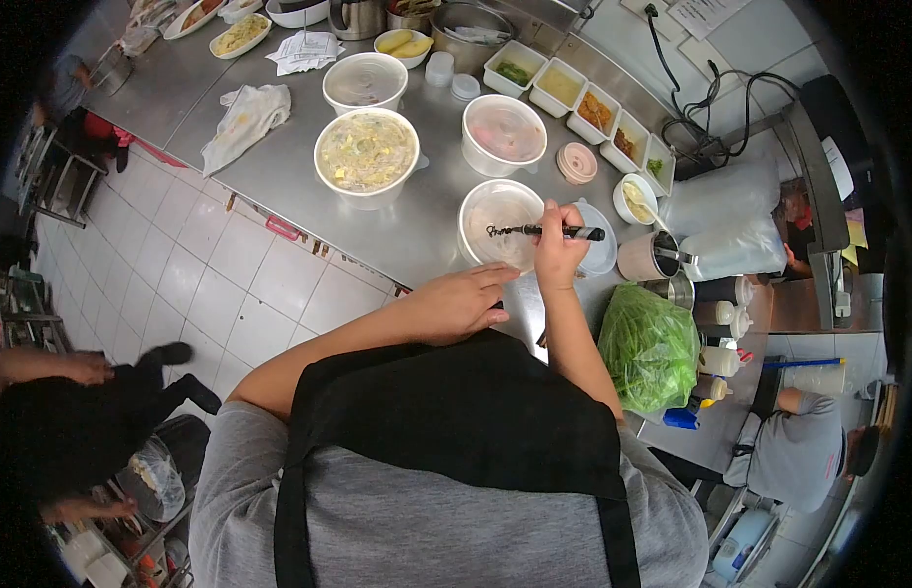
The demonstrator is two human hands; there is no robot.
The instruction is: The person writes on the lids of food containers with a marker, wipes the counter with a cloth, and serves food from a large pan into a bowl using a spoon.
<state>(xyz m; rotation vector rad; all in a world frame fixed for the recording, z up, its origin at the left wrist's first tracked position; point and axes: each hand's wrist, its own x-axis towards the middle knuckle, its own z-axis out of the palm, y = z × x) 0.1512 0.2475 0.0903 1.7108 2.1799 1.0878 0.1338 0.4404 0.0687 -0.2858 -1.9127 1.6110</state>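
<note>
A black marker (583, 233) is in my right hand (559, 250), its fingers closed round it and its tip on the lid of a round white bowl (500, 230). Dark writing shows on that clear lid. My left hand (456, 302) rests at the bowl's near edge, its fingers close together on a small black piece that looks like the marker's cap. Beyond are a lidded bowl with pinkish contents (505, 132), a lidded bowl of yellowish food (366, 152) and another lidded bowl (365, 80). A loose clear lid (598, 240) lies right of my right hand.
White trays of food (593, 113) line the counter's back right. A bag of greens (650, 348), sauce bottles (720, 338) and a cup (644, 257) stand at right. A cloth (246, 122) lies at left. Other people are at the far left (84, 421) and right (794, 451).
</note>
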